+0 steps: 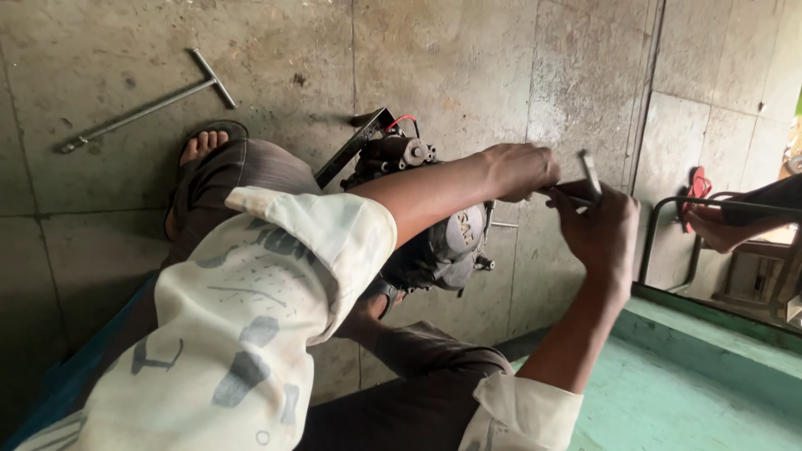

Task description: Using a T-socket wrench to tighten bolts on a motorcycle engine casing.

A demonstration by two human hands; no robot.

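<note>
A dark, greasy small engine (pixel 443 246) with a red wire sits on the concrete floor between my legs. Both hands meet just above its right side. My left hand (pixel 520 169) reaches across from the left in a white printed sleeve, its fingers pinched on the end of a thin dark rod (pixel 571 198). My right hand (pixel 603 227) comes up from below and grips the same rod, and a short flat metal piece (pixel 591 172) sticks up from its fingers. How the rod and the metal piece join is hidden by the fingers.
A long T-handle wrench (pixel 150 104) lies on the floor at upper left, beyond my sandalled foot (pixel 200 146). A green painted ledge (pixel 677 384) runs along the lower right. Another person's foot in a red sandal (pixel 706 213) rests by a black metal frame (pixel 660 225) at right.
</note>
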